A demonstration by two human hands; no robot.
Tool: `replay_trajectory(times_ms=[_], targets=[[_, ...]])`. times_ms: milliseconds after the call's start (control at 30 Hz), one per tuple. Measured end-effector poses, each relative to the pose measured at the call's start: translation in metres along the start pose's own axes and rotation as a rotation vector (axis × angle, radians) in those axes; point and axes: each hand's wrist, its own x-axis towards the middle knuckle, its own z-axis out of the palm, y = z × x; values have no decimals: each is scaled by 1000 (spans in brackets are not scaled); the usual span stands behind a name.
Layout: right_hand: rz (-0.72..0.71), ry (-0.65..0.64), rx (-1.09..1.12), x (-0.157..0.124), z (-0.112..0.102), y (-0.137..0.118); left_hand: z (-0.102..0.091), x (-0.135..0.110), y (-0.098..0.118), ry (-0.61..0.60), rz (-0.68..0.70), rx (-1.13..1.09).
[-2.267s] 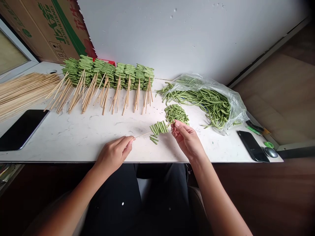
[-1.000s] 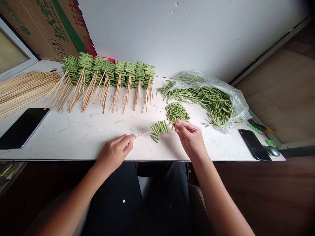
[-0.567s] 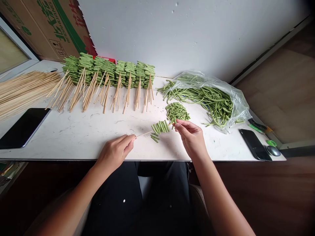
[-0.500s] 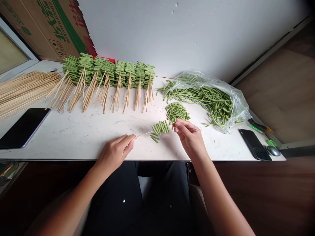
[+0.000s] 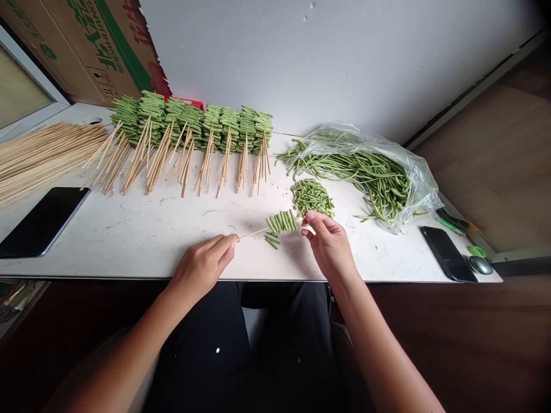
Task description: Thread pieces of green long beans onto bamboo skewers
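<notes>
A thin bamboo skewer (image 5: 253, 233) runs between my two hands over the tabletop. My left hand (image 5: 207, 261) is closed around its left end. Several short cut green bean pieces (image 5: 282, 222) sit side by side on the skewer, crosswise to it. My right hand (image 5: 326, 238) pinches the right end, just past the beans, with thumb and index finger; its other fingers curl loosely. Below the skewer lie a few loose bean pieces (image 5: 272, 241). A small heap of cut beans (image 5: 313, 196) is just behind my right hand.
Finished bean skewers (image 5: 224, 127) are stacked along the back, sticks forward. Bare skewers (image 5: 43, 155) lie at the left by a tablet (image 5: 45, 221). Long beans (image 5: 357, 169) spill from a plastic bag (image 5: 424, 186). A phone (image 5: 447, 252) and mouse (image 5: 480, 264) are right; a carton (image 5: 81, 51) stands back left.
My right hand's lower fingers have loosened and opened slightly, while thumb and index stay at the skewer's end. My left hand keeps its hold. The whole view has shifted very slightly.
</notes>
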Motion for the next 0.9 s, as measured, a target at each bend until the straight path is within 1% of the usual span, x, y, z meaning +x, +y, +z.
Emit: replay_trajectory(times_ms=[367, 667, 900], targets=[[-84, 71, -50, -6, 6, 11, 0, 0, 1, -9, 8, 28], [-71, 111, -58, -10, 8, 12, -4, 2, 4, -8, 2, -17], [-107, 107, -67, -9, 9, 18, -5, 3, 4, -28, 20, -14]])
